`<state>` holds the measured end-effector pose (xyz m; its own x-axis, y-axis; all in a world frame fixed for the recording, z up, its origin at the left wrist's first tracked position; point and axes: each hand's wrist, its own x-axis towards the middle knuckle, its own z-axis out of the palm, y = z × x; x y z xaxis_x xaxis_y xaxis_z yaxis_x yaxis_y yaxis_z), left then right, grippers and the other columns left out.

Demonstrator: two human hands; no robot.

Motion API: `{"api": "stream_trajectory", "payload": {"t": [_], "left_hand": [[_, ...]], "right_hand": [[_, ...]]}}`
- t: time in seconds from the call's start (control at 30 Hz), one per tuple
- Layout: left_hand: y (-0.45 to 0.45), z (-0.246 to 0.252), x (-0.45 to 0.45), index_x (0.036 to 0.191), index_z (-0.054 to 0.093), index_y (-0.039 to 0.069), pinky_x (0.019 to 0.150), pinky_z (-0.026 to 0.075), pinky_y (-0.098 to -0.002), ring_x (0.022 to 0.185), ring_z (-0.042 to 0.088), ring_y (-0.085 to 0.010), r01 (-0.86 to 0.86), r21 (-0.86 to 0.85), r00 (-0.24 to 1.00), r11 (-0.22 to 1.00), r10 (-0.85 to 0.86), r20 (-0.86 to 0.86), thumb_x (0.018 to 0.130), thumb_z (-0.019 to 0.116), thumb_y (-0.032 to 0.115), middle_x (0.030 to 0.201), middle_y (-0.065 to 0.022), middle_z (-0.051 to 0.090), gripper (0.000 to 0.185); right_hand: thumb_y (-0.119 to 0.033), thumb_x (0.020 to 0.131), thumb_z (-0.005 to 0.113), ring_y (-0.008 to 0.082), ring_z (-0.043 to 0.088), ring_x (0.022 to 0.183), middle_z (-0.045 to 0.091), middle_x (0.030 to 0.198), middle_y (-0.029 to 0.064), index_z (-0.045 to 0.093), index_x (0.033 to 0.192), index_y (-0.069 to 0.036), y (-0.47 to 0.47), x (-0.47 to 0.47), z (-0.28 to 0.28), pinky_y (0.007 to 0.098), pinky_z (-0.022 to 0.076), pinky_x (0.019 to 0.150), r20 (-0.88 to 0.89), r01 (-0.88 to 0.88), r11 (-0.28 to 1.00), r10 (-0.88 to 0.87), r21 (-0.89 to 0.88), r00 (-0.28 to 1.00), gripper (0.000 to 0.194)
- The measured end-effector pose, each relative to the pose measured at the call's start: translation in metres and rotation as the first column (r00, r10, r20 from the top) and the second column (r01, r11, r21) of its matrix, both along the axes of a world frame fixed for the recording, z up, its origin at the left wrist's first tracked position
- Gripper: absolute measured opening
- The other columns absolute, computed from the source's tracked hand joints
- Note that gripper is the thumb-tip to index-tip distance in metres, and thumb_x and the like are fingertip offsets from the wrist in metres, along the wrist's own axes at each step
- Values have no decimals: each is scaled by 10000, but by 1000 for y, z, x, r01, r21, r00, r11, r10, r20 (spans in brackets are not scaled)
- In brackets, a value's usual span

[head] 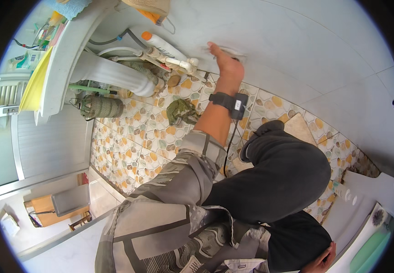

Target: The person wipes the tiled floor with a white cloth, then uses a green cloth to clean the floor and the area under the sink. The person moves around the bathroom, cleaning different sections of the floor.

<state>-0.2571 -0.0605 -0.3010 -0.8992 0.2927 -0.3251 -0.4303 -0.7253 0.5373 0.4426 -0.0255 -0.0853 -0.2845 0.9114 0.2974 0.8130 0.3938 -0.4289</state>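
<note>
My left hand (229,65) reaches to the foot of the pale tiled wall (296,51). Its fingers are blurred against a small whitish fitting or cloth (237,54) there, and I cannot tell whether they grip it. A black strapped device (238,106) with a cable sits on that wrist. At the bottom right, my right hand (324,258) rests by my dark-trousered knee, partly cut off by the frame, with its palm hidden. On the pebble-patterned floor, a crumpled green cloth (180,112) lies to the left of my left forearm.
A white pedestal basin (111,73) stands at left, with pipes (173,63) and a white bottle with an orange cap (164,46) beside it. A netted dark green cylinder (102,106) and a stone (173,81) are on the floor. A white fixture (350,201) stands at right.
</note>
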Motion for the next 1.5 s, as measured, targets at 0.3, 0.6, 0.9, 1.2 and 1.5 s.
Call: {"api": "stream_trajectory", "payload": {"t": [0.3, 0.6, 0.9, 1.2, 1.5], "left_hand": [[-103, -225, -91, 1077, 809, 57, 1129, 509, -447, 1199, 695, -409, -224, -975, 703, -8, -694, -156, 834, 774, 306, 1185, -220, 777, 350], [-121, -270, -144, 1249, 797, 161, 1175, 325, -774, 1284, 675, -373, -586, -472, 400, -659, -742, 538, 786, 750, 237, 1341, -168, 743, 471], [-83, -316, -54, 1671, 289, -86, 1297, 155, -684, 1657, 133, -462, -453, -392, 482, -801, -590, 647, 1027, 446, 363, 1784, -275, 188, 801], [-112, -270, 123, 1668, 331, -31, 1306, 243, -579, 1608, 249, -509, -442, -896, 66, -49, -998, 22, 937, 604, 248, 1778, -250, 222, 829], [-249, -291, -33, 1509, 531, -137, 1247, 193, -744, 1587, 229, -578, -466, -473, 464, -748, -662, 589, 1017, 548, 470, 1682, -337, 381, 781]], "right_hand": [[-254, 1094, 692, 359, 731, 1039, 777, 1142, 250, 775, 1183, 90, -3, 18, -8, 488, 581, 942, -119, 58, 997, -65, -60, 991, 364], [-299, 1116, 643, 339, 740, 1042, 782, 1155, 234, 770, 1195, 84, 2, -8, -1, 452, 579, 936, 19, 93, 993, -92, -76, 996, 411], [-285, 1101, 675, 333, 753, 1005, 790, 1122, 233, 778, 1175, 89, 5, -8, -7, 439, 597, 900, -17, 105, 993, -107, -56, 994, 394], [-294, 1102, 677, 328, 758, 975, 798, 1095, 219, 784, 1158, 83, 7, 12, -12, 443, 608, 865, -6, 48, 999, -48, -15, 999, 396], [-282, 1097, 686, 317, 766, 977, 806, 1085, 206, 793, 1133, 78, 7, 13, -15, 438, 610, 868, -20, 77, 997, -77, -4, 997, 377]]}}
